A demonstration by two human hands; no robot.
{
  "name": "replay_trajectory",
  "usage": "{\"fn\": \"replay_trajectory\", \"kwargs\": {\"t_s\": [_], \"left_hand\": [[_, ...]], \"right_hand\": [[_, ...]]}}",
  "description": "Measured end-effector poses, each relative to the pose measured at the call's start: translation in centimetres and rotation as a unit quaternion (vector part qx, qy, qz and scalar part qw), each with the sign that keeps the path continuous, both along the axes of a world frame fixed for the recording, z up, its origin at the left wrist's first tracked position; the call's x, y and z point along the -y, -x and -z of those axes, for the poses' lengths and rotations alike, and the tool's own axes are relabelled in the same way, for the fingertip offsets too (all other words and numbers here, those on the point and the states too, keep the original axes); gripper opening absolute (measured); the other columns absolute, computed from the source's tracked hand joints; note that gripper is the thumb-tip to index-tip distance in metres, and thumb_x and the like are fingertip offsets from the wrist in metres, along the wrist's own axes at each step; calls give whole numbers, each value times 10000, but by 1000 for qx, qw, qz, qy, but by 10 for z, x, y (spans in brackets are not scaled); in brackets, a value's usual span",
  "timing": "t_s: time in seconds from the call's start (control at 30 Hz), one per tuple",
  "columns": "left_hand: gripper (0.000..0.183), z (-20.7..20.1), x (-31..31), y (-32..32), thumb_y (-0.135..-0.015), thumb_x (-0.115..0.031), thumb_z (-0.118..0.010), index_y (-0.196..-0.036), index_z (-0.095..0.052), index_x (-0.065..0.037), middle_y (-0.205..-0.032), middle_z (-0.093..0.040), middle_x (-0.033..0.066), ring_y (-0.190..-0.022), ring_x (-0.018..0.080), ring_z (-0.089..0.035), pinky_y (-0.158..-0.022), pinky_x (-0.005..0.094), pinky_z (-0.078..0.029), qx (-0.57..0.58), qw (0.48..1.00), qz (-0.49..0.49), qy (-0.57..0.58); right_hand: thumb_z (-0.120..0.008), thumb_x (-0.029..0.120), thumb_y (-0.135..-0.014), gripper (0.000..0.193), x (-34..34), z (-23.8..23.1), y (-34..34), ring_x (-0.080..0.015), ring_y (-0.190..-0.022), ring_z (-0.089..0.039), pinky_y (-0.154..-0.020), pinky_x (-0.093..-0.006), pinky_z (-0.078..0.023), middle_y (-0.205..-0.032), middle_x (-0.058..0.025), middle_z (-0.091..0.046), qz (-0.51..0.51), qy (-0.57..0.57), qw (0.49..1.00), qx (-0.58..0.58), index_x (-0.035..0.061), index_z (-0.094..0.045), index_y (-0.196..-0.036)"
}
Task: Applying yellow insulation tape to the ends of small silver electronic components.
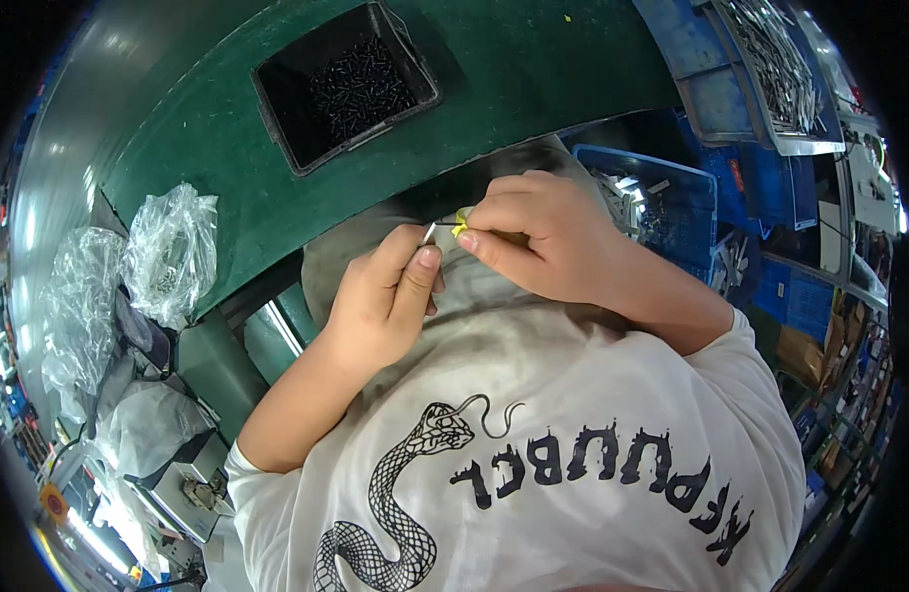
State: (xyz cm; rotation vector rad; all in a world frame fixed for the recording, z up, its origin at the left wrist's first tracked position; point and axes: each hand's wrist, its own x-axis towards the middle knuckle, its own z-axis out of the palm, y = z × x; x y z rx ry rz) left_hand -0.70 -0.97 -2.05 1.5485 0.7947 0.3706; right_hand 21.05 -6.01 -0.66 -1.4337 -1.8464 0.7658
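Note:
My left hand (385,291) is closed, with thumb and forefinger pinching a small, thin silvery metal piece (431,233). Close to it on the right, my right hand (558,232) is closed around a small yellow tool (461,226), mostly hidden in the fingers. A short dark tip extends from the yellow part toward the metal piece; whether they touch I cannot tell. Both hands are held together in front of my white shirt, above my lap.
A black bin (277,113) with many small black cylindrical parts stands on the green table (513,69). Clear plastic bags (173,252) lie at the left. At the right are a blue crate (661,170) of metal pieces and a higher blue bin (706,104) of metal strips.

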Motion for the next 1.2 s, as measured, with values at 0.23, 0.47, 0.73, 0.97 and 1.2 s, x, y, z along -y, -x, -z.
{"fn": "replay_trajectory", "kwargs": {"t_s": [0.23, 0.47, 0.73, 0.97, 1.2], "left_hand": [[233, -2, -6, 0, -1084, -203, -443, -1013, -548, -8, -713, -602, 29, -568, 97, -563, -531, 252, -452, -3, 998, -49, 40], [222, -1, -3, 1, -1078, -195, -459, -1005, -551, -7, -697, -600, 34, -556, 108, -561, -528, 265, -459, -12, 1000, -5, 2], [202, -6, -7, 1, -1067, -184, -484, -990, -555, -10, -692, -605, 40, -562, 117, -580, -535, 273, -466, -42, 999, 0, -23], [202, -6, -7, 0, -1060, -185, -501, -955, -546, -18, -658, -595, 53, -566, 142, -595, -546, 294, -469, -48, 998, 6, -45], [186, -5, -7, 2, -1050, -194, -518, -1001, -566, -21, -667, -608, 89, -576, 195, -612, -564, 318, -481, -60, 996, 10, -58]], "right_hand": [[-703, 179, -888, 118, 0, -3, -1, -218, -590, -530, -602, -350, -410, -642, -16, -532, -6, -26, 999, 30, 95, -672, -811], [-679, 189, -909, 138, -1, 1, 0, -210, -615, -541, -633, -346, -413, -629, -10, -524, -11, -10, 999, 32, 92, -664, -812], [-685, 187, -906, 117, -1, -1, -2, -203, -632, -551, -651, -343, -420, -648, -8, -541, -16, 7, 999, 37, 89, -681, -843], [-695, 185, -900, 103, -3, 1, -2, -205, -639, -557, -659, -341, -421, -666, -11, -554, -17, -3, 999, 35, 87, -691, -866], [-695, 184, -899, 106, -4, 1, -1, -212, -645, -564, -650, -349, -415, -682, -14, -565, -20, 9, 999, 29, 85, -689, -863]]}}
